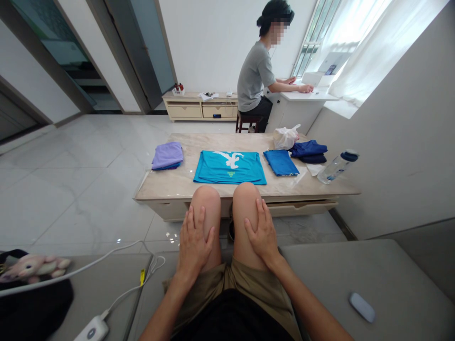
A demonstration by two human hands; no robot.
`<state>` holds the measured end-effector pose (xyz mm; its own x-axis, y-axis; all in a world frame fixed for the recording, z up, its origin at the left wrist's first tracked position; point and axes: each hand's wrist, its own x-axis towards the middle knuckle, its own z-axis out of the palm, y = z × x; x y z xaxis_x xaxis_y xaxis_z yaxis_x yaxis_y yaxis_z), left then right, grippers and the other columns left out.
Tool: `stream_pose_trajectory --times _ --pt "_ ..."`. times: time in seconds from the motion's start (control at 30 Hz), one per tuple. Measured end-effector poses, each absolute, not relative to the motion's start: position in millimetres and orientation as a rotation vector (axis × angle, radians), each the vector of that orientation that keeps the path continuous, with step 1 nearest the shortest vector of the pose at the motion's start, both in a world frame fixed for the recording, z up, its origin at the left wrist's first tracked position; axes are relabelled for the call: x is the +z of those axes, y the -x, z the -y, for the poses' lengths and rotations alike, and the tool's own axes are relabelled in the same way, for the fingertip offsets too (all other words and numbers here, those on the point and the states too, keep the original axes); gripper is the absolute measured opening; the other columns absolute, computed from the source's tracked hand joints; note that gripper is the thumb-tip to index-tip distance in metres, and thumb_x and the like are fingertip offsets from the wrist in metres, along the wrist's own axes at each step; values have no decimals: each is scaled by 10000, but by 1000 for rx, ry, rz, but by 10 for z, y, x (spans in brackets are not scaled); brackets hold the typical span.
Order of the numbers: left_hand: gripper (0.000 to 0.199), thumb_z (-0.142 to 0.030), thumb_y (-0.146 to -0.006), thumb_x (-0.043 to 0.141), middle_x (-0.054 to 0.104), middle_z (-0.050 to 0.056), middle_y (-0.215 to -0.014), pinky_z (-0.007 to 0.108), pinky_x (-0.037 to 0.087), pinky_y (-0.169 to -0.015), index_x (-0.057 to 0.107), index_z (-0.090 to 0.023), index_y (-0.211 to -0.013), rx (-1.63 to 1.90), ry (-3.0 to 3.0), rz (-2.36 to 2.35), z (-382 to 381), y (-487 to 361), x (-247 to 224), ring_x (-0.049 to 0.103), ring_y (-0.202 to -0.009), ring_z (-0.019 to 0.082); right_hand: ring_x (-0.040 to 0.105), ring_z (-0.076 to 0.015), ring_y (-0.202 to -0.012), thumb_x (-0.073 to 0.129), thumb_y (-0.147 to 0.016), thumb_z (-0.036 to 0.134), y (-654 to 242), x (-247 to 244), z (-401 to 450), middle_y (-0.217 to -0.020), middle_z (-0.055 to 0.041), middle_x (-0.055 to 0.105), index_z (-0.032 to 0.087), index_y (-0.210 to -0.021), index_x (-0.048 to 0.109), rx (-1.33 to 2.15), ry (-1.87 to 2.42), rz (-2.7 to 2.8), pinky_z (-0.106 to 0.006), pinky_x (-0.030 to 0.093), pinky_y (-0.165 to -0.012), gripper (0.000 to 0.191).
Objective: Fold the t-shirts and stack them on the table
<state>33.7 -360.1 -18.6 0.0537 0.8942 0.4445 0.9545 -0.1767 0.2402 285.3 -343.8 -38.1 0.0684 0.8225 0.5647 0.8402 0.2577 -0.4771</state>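
In the head view, here's the left hand (195,241), lower centre, palm down on the left leg (208,199), fingers loosely parted, thumb angled wide; and just right of it the right hand (263,234) rests on the right leg (245,195), fingers closer together, thumb swung out. Straight up the frame from those fingertips, apart from them and past the knees, lies the folded turquoise cloth (231,168), mid-frame on the table (167,184), white figure showing! Purple folded cloth (168,154) sits to its left, blue folded cloth (281,162) to its right.
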Motion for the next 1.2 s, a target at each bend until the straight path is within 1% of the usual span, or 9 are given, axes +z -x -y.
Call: stream_pose_trajectory --times 0.33,0.8,1.07,1.2 --pt "749 -409 -1092 587 326 233 -1824 626 458 -1275 361 -199 -1775 -784 2196 1934 3594 -312 -214 421 -1633 435 386 -337 -1668 551 -1116 405 -2868 -376 3440 -1794 -164 406 255 -1823 181 -2 1558 1715 -606 447 -1305 812" --pt "734 -412 -1093 572 326 237 -1825 614 460 -1268 383 -187 -1766 -783 2193 1951 3606 -314 -205 420 -1634 434 372 -343 -1676 558 -1111 414 -2882 -412 3437 -1796 -176 399 243 -1816 209 35 1554 1704 -614 426 -1317 805" --pt "747 -448 -1100 572 347 225 -1815 598 462 -1275 353 -204 -1771 -837 2228 1960 3551 -275 -203 431 -1628 410 374 -350 -1676 565 -1113 425 -2889 -411 3448 -1803 -178 385 246 -1819 203 47 1557 1693 -621 426 -1318 813" --pt "766 -436 -1096 581 324 216 -1828 600 464 -1277 326 -207 -1781 -832 2267 1942 3558 -342 -183 413 -1640 410 379 -351 -1673 570 -1111 425 -2901 -410 3454 -1801 -176 389 251 -1819 203 43 1553 1692 -622 430 -1316 816"
